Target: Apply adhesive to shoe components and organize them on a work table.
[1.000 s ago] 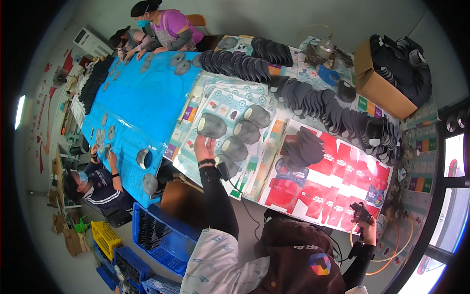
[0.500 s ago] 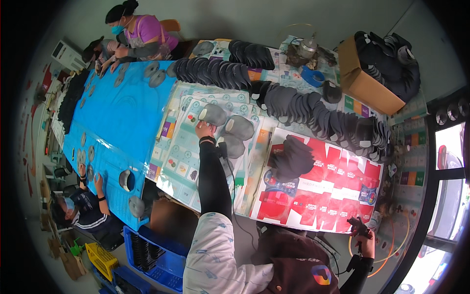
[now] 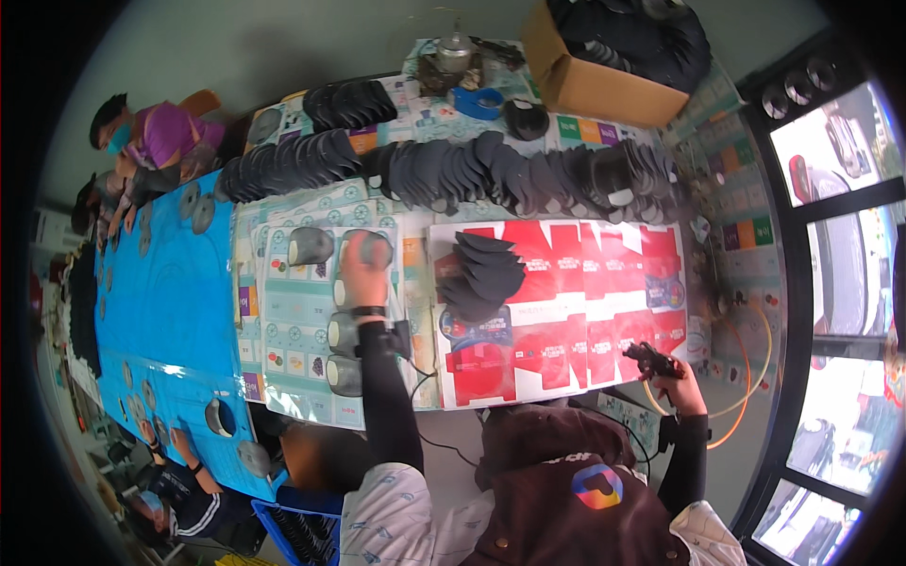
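My left hand (image 3: pixel 362 275) reaches over the patterned sheets and touches a dark grey curved pad (image 3: pixel 380 249). Its fingers are smeared by motion, and whether they grip the pad cannot be made out. Another such pad (image 3: pixel 310 247), pale along one edge, lies just left of it. Nearer to me, beside my left forearm, are more pads (image 3: pixel 342 374), partly hidden by the wrist and sleeve. Off the near right corner of the red and white printed sheet (image 3: pixel 557 354), my right hand (image 3: pixel 681 389) is closed around a dark spray gun (image 3: pixel 651 358).
A fanned pile of black curved pieces (image 3: pixel 481 274) lies on the red sheet. Long overlapping rows of them (image 3: pixel 434 174) run behind. A filled cardboard box (image 3: pixel 604 90) stands at the back. Orange and yellow hoses (image 3: pixel 750 377) loop at right. Two co-workers sit by the blue surface (image 3: pixel 170 274).
My left hand has moved from the leftmost pad to the one on its right. The view has turned rightward. My right hand still holds the spray gun.
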`<state>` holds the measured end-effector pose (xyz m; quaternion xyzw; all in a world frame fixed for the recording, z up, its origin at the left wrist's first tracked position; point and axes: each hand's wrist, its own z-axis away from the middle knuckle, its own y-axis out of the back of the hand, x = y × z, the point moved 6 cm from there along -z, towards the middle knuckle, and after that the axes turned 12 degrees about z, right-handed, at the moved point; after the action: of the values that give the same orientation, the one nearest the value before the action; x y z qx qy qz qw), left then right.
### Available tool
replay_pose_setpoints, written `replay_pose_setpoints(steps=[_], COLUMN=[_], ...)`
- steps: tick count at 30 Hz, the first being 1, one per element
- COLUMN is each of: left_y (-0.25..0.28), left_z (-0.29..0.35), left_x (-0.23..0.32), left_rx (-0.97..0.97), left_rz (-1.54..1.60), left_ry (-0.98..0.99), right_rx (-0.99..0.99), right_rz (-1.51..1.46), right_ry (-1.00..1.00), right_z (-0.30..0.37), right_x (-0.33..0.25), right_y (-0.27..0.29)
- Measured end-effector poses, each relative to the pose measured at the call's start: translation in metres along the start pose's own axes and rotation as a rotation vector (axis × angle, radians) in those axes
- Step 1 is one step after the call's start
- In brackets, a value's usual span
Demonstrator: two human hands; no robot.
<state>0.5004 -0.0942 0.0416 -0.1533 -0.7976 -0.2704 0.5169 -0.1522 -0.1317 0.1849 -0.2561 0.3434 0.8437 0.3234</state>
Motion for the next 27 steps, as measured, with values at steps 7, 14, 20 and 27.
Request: replay_pose_setpoints(steps=[7, 14, 20, 27], left_y=[-0.076, -0.092, -0.119, -0.145], left_z=[0.137, 0.197, 0.218, 0.215], left_x=[0.119, 0.105, 0.118, 0.138], left_rx=[-0.548, -0.338, -0.409, -0.425], left_rz=[-0.378, -0.518, -0.549, -0.689], left_ry=[-0.093, -0.368, -0.542, -0.537], right_rx=[0.011, -0.036, -0.175, -0.261], right_rz=[-0.095, -0.057, -0.022, -0.075], right_ry=[0.097, 0.058, 0.146, 0.186], right_z=[0.013, -0.001, -0.039, -0.053], right_x=[-0.006, 0.026, 0.042, 0.078], right_y=[0.022, 0.054, 0.086, 0.138])
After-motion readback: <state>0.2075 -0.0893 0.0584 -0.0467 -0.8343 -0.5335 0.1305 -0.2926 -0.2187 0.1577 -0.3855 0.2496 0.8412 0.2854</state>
